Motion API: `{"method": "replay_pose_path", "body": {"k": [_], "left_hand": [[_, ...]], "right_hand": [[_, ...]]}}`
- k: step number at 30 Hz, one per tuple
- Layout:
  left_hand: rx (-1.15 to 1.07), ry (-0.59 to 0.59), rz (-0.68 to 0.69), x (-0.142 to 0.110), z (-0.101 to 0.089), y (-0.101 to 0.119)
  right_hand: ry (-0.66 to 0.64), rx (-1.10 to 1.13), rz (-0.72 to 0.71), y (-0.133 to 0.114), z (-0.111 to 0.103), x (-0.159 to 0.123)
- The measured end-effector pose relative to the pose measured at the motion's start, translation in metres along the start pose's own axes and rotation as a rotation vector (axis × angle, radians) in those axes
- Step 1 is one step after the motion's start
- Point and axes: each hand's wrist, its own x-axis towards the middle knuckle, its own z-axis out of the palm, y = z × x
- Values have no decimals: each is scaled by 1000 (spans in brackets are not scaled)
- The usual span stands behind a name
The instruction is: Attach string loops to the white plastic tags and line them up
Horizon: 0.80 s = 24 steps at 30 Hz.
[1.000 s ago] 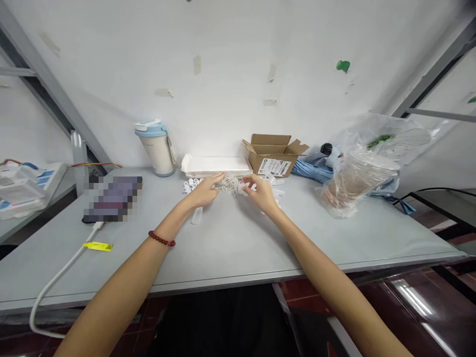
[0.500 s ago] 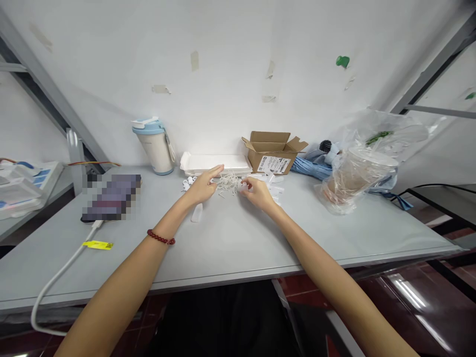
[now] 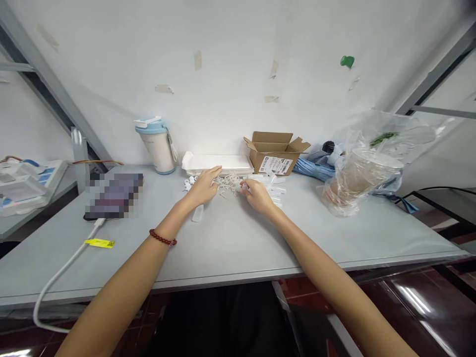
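Observation:
A loose heap of short off-white string-like pieces (image 3: pixel 229 182) lies between my hands. My left hand (image 3: pixel 204 188) rests at its left edge, fingers stretched out and together, thumb apart, holding nothing. My right hand (image 3: pixel 256 195) is curled at the heap's right edge, thumb and fingers pinched together. A small whitish, translucent bit shows at those fingertips, too small to name. Small white round pieces (image 3: pixel 189 183) sit beyond my left hand, partly covered by it. A clear flat plastic piece (image 3: pixel 198 213) lies below my left wrist, and several more clear plastic pieces (image 3: pixel 277 191) lie right of my right hand.
A white tray-like stack (image 3: pixel 217 162) and an open cardboard box (image 3: pixel 273 154) stand against the wall. At left are a tumbler (image 3: pixel 158 148), a phone (image 3: pixel 114 197) and its white cable (image 3: pixel 61 273). A plastic-wrapped cup (image 3: pixel 362 178) and a folded blue umbrella (image 3: pixel 314 169) are at right.
My left hand has lifted off the heap and drawn slightly left, its fingers straightening. My right fingers have curled closer together at the heap's right edge.

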Motion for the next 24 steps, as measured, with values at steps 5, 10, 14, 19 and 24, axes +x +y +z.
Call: {"method": "replay_pose_path", "body": {"k": [5,10,14,19,24], "left_hand": [[-186,43,-43,1,-8,12],[-460,35,-69,-1,-14,26],[-612,3,-68,-4,-16,35],[-645,-27,-83,-7,-17,43],[-650,-63,-84,-10,-18,49]], "right_hand": [[36,31,12,-7,-3,-1],[55,174,141,-19,-4,-2],[64,215,139,-24,-1,-4],[46,198,60,-27,0,-6],[36,177,30,-28,0,-7]]}}
